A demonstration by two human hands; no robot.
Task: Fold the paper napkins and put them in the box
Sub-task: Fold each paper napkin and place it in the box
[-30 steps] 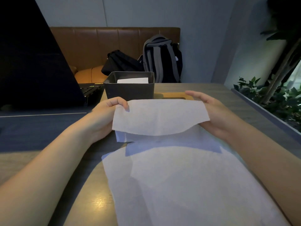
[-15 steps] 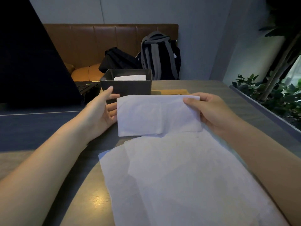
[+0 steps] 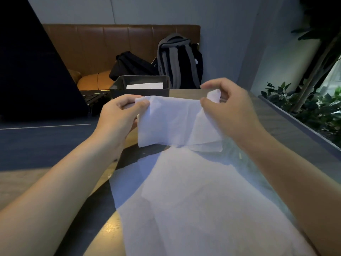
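Both forearms reach fwd from the bottom corners, hands raised above the surface [image 3: 238, 100] w/ a folded napkin [image 3: 171, 122] stretched between them. Left hand [image 3: 118, 117]: back toward camera, thumb on the napkin's top left corner, fingers curled behind it, so it's pinching that edge. Right hand [image 3: 230, 111]: wrist cocked, thumb and forefinger pinching the top right corner, which pokes up crumpled between them; other fingers curled loosely behind. Napkin hangs from the two grips, lower edge just above the flat sheets, right part creased and doubled.

Pile of unfolded napkins [image 3: 193, 200] lies spread on the surface below, near edge running out of frame. Dark box [image 3: 140, 91] sits just beyond the hands, center-back of the surface, w/ a white folded napkin in box [image 3: 144, 85] showing over the rim. Laptop [image 3: 27, 71] stands to the left, lid up, keyboard beside the box. Behind: brown bench [image 3: 110, 45] w/ black bag [image 3: 131, 65] and grey backpack [image 3: 179, 61]. Plants [image 3: 304, 104] at right.
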